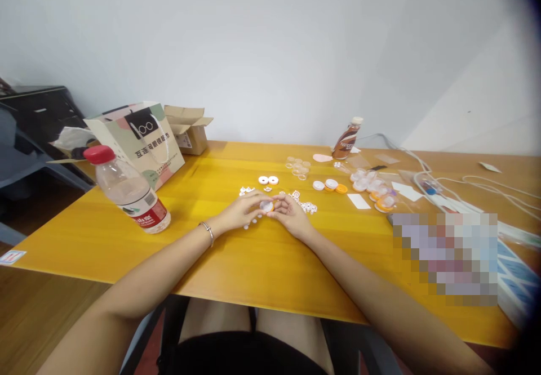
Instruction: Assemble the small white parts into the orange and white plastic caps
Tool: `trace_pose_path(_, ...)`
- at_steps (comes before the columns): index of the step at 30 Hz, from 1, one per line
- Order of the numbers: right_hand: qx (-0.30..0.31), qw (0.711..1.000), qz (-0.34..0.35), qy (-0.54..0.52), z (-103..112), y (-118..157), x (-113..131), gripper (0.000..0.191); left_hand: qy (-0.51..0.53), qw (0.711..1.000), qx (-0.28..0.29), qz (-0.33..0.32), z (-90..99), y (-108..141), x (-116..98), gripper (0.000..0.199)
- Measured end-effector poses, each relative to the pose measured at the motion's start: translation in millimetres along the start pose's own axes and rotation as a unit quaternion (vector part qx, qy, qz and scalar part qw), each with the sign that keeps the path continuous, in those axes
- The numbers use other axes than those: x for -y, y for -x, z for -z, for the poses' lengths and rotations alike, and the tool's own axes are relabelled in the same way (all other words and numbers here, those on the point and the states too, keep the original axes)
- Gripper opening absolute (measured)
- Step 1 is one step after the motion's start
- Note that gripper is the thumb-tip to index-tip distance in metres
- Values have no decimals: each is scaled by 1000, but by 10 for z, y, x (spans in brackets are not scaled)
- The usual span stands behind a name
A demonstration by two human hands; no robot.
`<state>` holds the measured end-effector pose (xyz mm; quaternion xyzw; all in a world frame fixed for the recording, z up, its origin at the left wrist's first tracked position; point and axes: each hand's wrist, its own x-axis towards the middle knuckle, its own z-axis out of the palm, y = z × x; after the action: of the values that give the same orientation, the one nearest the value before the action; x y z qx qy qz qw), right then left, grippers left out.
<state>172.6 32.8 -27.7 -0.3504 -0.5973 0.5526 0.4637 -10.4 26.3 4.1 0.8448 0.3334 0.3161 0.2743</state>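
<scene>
Between both hands, just above the table, is a small round case (266,206), white on top with an orange rim. My left hand (243,211) grips its left side with fingers closed, and my right hand (291,215) pinches its right side. Small white discs (246,227) lie by the left fingertips. Beyond the right hand is a pile of small white cut-out pieces (310,208). Two white rings (268,180) sit farther back, with small white parts (245,190) in front of them. Clear round covers (299,168) are grouped behind.
A water bottle (129,195) and a paper bag (146,144) stand left, an open carton (190,130) behind. A brown drink bottle (347,138) stands at the back. White and orange round parts (331,184), bagged round parts (367,181) and white cables (473,181) lie right.
</scene>
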Motion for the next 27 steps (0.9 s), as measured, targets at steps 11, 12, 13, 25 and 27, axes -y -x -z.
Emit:
trace_pose_path(11,0,999,43,19,-12,44,36,42,1,1000,-16,11,-6,11,-14,33)
trace_pose_path(12,2,999,50,22,-14,48,37,41,3,1000,-19,12,-9,14,-17,33)
trace_pose_path(13,3,998,58,25,-15,52,37,40,6,1000,-22,11,-13,18,-19,33)
trace_pose_path(25,19,998,54,31,-14,78,71,36,-40,998,-17,-46,33,25,-45,33)
trace_pose_path(27,30,998,46,25,-11,79,82,34,-39,998,-14,-48,41,23,-42,33)
